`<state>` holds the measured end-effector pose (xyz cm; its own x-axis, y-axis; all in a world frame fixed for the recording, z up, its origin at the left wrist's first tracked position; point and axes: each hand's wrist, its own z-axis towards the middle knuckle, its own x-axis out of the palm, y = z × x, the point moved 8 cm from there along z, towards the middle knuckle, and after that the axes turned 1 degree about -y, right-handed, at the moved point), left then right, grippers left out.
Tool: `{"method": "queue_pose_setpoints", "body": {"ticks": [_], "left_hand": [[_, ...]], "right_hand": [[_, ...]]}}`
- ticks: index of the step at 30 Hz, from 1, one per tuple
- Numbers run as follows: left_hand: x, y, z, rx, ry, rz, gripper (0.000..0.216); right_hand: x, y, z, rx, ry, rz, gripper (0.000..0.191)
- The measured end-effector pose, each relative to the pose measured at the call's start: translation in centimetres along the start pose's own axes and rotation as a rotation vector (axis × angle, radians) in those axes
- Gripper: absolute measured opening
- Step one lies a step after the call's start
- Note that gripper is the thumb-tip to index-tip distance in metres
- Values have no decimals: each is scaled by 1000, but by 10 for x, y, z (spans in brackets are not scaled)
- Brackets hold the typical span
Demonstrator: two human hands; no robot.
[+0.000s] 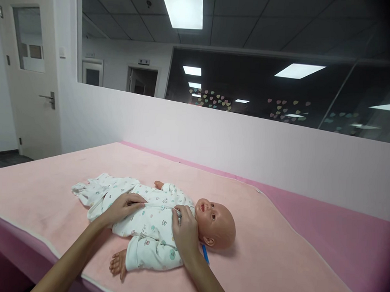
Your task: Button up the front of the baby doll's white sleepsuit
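While my right hand's fingers (178, 213) are pinching the collar of the romper (146, 230) shut at the neck, my left hand (123, 206) is lying flat and open on its front seam. I am judging that tugging the soft, printed cotton could drag the smooth, hard plastic doll (215, 224) sideways. It is lying on its back on the plush pink mat (274, 261), toward the near edge, beside a thin blue pen (205, 254).
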<state>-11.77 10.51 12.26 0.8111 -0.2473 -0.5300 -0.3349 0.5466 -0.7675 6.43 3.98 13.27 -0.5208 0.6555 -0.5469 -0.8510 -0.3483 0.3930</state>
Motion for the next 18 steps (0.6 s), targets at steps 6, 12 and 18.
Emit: {"method": "queue_pose_setpoints", "body": {"ticks": [6,12,18], "left_hand": [[1,7,-1,-2,-69,42,25],[3,2,-1,66,-58,171,26],[3,6,0,109,-19,279,28]], "right_hand": [[3,-3,-1,20,9,22,20],[5,-6,-2,50,28,22,18],[5,-6,-3,46,23,9,18]]}}
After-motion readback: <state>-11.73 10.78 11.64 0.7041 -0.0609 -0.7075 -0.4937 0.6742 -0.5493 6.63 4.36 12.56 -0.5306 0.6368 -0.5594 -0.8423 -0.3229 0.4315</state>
